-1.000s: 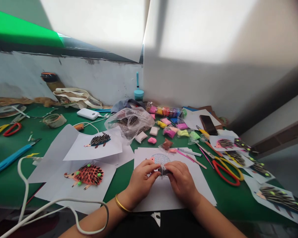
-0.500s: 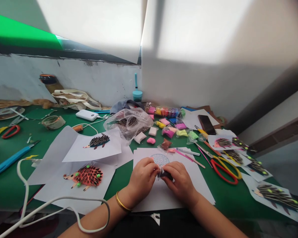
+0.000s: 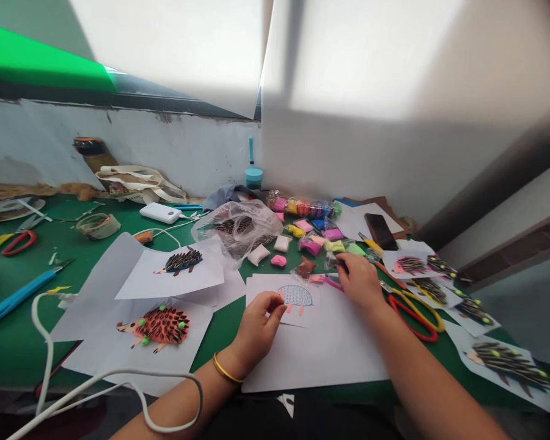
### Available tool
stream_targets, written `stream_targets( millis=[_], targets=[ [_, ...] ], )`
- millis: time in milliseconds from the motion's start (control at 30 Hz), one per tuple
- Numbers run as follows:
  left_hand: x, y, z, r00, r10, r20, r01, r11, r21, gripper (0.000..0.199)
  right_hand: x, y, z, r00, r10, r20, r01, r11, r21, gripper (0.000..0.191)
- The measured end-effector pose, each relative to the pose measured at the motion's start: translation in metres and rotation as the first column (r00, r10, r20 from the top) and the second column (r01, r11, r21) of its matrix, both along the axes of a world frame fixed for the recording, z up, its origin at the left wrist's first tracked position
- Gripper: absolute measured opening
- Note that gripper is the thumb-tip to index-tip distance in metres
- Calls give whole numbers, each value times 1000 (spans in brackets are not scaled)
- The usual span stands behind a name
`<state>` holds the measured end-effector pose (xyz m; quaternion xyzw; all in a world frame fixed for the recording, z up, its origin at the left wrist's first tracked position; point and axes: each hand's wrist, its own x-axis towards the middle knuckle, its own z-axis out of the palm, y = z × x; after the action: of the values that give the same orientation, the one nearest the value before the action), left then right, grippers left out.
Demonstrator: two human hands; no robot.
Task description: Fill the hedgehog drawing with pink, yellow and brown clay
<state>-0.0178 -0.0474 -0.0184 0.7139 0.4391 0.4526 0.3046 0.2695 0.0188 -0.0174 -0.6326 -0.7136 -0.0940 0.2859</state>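
White paper (image 3: 330, 348) lies in front of me, bearing a blue-dotted hedgehog figure (image 3: 296, 296) with pink legs. My left hand (image 3: 261, 321) is over the paper's left part, thumb and forefinger pinched beside the figure; what they hold, if anything, is too small to make out. Further right, my right hand (image 3: 358, 280) reaches past the paper's upper edge, its fingers closed on a small dark clay packet (image 3: 332, 261). Around that packet are a brown clay packet (image 3: 305, 267), pink clay (image 3: 278, 261) and a light green packet (image 3: 355, 249).
Scissors with red and yellow handles (image 3: 417, 315) lie at right, near finished hedgehog pictures (image 3: 508, 363). A phone (image 3: 380, 231) rests behind them. A plastic bag of dark seeds (image 3: 238, 229) is at the back. More hedgehog pictures (image 3: 165, 327) and a white cable (image 3: 105, 373) are at left.
My right hand has moved away from my left, up and to the right, with the dark packet. My left hand stays near the figure, whose pink legs now show.
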Motion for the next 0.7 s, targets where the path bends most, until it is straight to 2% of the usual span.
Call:
stream_targets(
  millis=[100, 200, 300, 400, 533, 700],
  targets=[
    [1, 2, 0, 998, -18, 60, 19, 1000, -4, 7, 7, 18, -8, 999, 31, 19, -31, 999, -25, 37],
    [1, 2, 1, 999, -11, 52, 12, 1000, -21, 11, 3, 17, -12, 1000, 14, 19, -14, 1000, 14, 45],
    [0, 1, 3, 1000, -10, -12, 10, 999, -40, 20, -5, 1, -9, 1000, 1, -2, -1, 993, 116, 43],
    [-1, 0, 4, 996, -37, -84, 35, 999, -29, 25, -19, -21, -4, 992, 117, -37, -109, 981, 163, 38],
    [0, 1, 3, 976, -37, -217, 39, 999, 4, 13, -41, -52, -4, 960, 272, -61, -262, 956, 131, 33],
    [2, 2, 0, 930, 38, -366, -8, 996, 83, 7, -52, -76, -6, 929, 362, -72, -361, 932, 31, 18]
  ],
)
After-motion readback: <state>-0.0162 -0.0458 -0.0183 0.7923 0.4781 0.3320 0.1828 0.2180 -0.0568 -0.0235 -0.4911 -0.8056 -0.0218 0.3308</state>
